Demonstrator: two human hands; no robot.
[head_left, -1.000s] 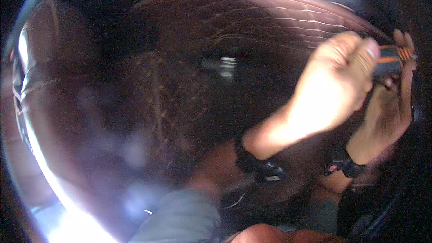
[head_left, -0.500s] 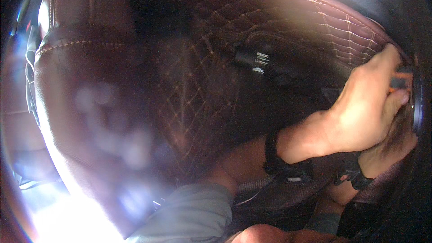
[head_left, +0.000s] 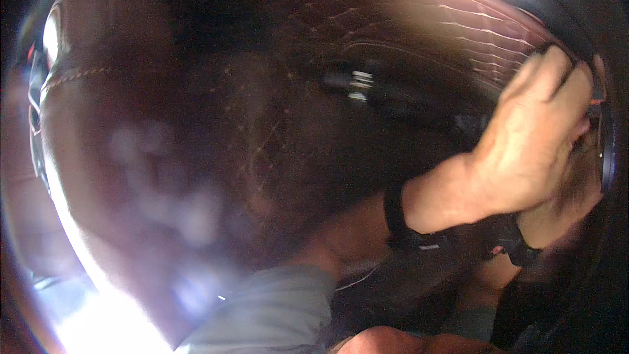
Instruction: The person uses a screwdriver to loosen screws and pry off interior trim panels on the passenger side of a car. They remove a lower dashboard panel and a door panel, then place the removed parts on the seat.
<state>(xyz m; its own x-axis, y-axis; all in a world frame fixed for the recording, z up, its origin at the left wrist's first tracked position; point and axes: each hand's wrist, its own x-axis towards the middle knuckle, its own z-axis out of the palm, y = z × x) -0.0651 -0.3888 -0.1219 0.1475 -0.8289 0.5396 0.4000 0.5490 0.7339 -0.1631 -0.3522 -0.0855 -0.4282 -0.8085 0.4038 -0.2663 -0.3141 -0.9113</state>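
My left hand [head_left: 529, 134] reaches across to the far right, its back toward me and its fingers bent near the top edge of a quilted brown leather panel [head_left: 458, 33]. Its thumb side closes toward a small orange and black object [head_left: 596, 100], of which only a sliver shows at the picture's rim. What lies inside the grip is hidden. Beneath it, my right hand [head_left: 557, 219] comes up from below, its fingers covered by the left hand and lost in shadow. A black band circles each wrist.
A brown leather seat [head_left: 98, 131] with stitched seams fills the left side, with bright glare at lower left. In the dark middle lies a black cylindrical item with pale markings [head_left: 360, 82]. A thin pale cord [head_left: 357, 280] shows below my left forearm.
My left hand has rolled over and its fingers have shifted slightly up and left, covering most of the orange and black object. The whole view has shifted a little and blurred.
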